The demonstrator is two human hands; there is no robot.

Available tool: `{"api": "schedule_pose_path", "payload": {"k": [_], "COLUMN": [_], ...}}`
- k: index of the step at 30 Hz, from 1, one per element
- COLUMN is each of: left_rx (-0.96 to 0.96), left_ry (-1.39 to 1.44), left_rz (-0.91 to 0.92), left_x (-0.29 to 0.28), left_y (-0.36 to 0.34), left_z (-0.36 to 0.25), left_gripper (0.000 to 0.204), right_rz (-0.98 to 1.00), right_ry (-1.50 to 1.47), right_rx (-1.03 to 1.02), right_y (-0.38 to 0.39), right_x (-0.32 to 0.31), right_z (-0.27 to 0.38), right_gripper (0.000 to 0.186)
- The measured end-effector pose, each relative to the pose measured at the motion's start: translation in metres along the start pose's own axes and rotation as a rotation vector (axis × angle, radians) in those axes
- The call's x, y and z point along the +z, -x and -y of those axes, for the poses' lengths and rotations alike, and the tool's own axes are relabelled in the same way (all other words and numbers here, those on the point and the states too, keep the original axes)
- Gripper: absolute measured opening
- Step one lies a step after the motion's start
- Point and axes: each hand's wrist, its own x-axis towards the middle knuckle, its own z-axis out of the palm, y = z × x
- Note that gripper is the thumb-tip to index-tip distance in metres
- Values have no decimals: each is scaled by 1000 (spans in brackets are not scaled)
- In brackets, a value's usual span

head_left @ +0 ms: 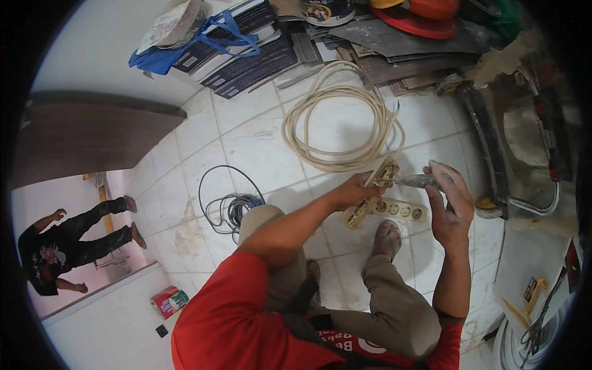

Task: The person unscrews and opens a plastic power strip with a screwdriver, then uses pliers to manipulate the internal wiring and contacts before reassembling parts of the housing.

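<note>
My left hand (354, 192) is closed around a cream power strip base (356, 216), whose open inside shows metal contacts. In my right hand (455, 206) is a screwdriver (417, 180) with a grey, dirty-looking handle, held between thumb and fingers. Its tip points into the contacts at the upper end of the base. Just below, near my foot, lies the power strip's socket cover (401, 210), with several round sockets facing up. A coiled cream cable (298, 132) sits on the floor beyond my hands, one length running toward the base.
Coiled dark wire (240, 209) lies left of my knee on the tiled floor (246, 132). Stacked boxes (250, 65), grey sheets (419, 43) and a red helmet (425, 21) are at the back. Metal-framed gear (487, 142) stands right. Another person (68, 243) stands in the doorway.
</note>
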Motion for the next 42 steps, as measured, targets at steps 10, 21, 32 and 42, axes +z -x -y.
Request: {"api": "schedule_pose_path", "payload": {"k": [10,21,32,42], "left_rx": [-28,-10,-37,-39], "left_ry": [-20,-22,-10,-18], "left_rz": [-11,5,-5,-2], "left_x": [4,2,5,-1], "left_y": [-8,-13,-8,-12], "left_z": [-1,6,3,13], "left_gripper": [50,47,48,49], "right_rz": [34,-58,-72,-205], "right_ry": [229,135,127,33], "right_rx": [-87,-86,-136,0], "right_y": [6,12,21,31], "right_x": [-13,-7,-6,0], "right_z": [-8,-13,-17,-17], "right_gripper": [49,51,48,45]}}
